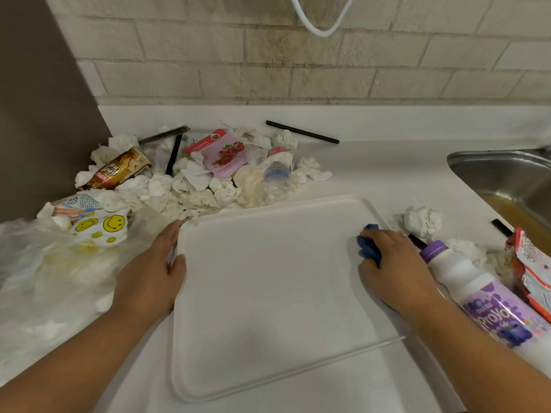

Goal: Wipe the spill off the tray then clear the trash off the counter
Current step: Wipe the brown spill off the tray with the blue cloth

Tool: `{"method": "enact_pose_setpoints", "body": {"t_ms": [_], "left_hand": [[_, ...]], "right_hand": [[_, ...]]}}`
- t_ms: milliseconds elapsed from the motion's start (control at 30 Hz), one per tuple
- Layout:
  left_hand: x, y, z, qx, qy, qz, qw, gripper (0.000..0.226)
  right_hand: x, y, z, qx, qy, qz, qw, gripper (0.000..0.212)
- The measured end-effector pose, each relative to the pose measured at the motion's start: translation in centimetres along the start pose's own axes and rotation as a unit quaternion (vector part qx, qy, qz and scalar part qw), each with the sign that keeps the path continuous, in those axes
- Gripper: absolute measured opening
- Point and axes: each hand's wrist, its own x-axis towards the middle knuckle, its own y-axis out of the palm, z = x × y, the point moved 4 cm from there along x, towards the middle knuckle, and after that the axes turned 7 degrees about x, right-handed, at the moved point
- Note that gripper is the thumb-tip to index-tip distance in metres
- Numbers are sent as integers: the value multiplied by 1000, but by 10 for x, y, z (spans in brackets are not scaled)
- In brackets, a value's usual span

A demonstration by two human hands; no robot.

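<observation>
A white rectangular tray [277, 293] lies on the white counter [387, 171] in front of me. My left hand [149, 275] holds its left rim, thumb over the edge. My right hand [396, 263] presses a crumpled blue cloth [368, 244] onto the tray near its right edge. I see no visible spill on the tray's surface. A heap of trash [205, 177] lies behind the tray: crumpled white tissues, snack wrappers, a pink packet, a clear plastic bottle and black straws.
A clear plastic bag [50, 263] with smiley-face paper lies at the left. At the right lie a purple-capped yoghurt bottle [477, 293], a tissue ball [423, 222] and a red wrapper [533, 272]. A steel sink [512, 180] sits at the far right. A black straw [301, 131] lies by the wall.
</observation>
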Motion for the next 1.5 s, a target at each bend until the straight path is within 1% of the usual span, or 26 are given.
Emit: {"method": "enact_pose_setpoints", "body": {"t_ms": [100, 200, 267, 300, 433, 500, 533, 600, 633, 700, 767, 867, 933, 1000, 1100, 1200, 1300, 1367, 1433, 1500], "left_hand": [[-1, -2, 0, -2, 0, 1, 1000, 60], [-2, -3, -2, -10, 3, -1, 1000, 61], [-2, -4, -3, -15, 5, -4, 1000, 61], [-2, -4, -2, -16, 5, -5, 1000, 61], [-3, -2, -1, -12, 7, 0, 1000, 60], [-2, -1, 0, -16, 5, -4, 1000, 61], [-1, 0, 2, -19, 2, -6, 1000, 62], [0, 1, 2, -22, 1, -9, 1000, 64], [0, 2, 3, -21, 3, -10, 1000, 65], [0, 3, 4, -16, 1, -13, 1000, 65], [0, 3, 5, -15, 0, -11, 1000, 65], [2, 5, 6, -2, 3, -7, 1000, 63], [2, 6, 5, 15, 19, -5, 1000, 61], [1, 6, 3, 21, 34, -6, 999, 59], [0, 3, 0, 25, 42, -13, 999, 56], [-1, 2, -2, 34, 44, -15, 998, 55], [0, 3, 0, 38, 44, -9, 998, 56], [1, 3, 2, 33, 44, -5, 998, 57], [3, 4, 3, 25, 44, -3, 999, 58], [3, 3, 3, 25, 43, 0, 999, 58]], "right_hand": [[33, 11, 6, -9, -16, -14, 1000, 36], [64, 29, 19, -13, 6, 10, 1000, 33], [75, 44, 38, -1, 0, 30, 1000, 24], [77, 52, 51, 2, -11, 41, 999, 24], [65, 85, 106, 17, -87, 81, 993, 36], [49, 98, 133, 48, -168, 127, 976, 36], [41, 103, 142, 62, -204, 161, 964, 35], [31, 101, 146, 101, -244, 209, 942, 34], [29, 97, 141, 112, -249, 214, 938, 34], [29, 80, 119, 95, -224, 190, 951, 38], [35, 58, 83, 84, -154, 133, 976, 38], [50, 26, 30, 74, -9, 87, 993, 18], [59, 21, 20, 35, 21, 75, 996, 14], [62, 30, 31, -1, 15, 63, 998, 17], [58, 59, 72, 19, -50, 66, 996, 26], [52, 97, 124, 22, -143, 109, 983, 34], [49, 122, 164, 21, -206, 151, 967, 36], [45, 133, 187, 21, -260, 202, 944, 39], [37, 140, 204, 48, -312, 250, 915, 39], [25, 141, 211, 89, -342, 271, 895, 37]]}}
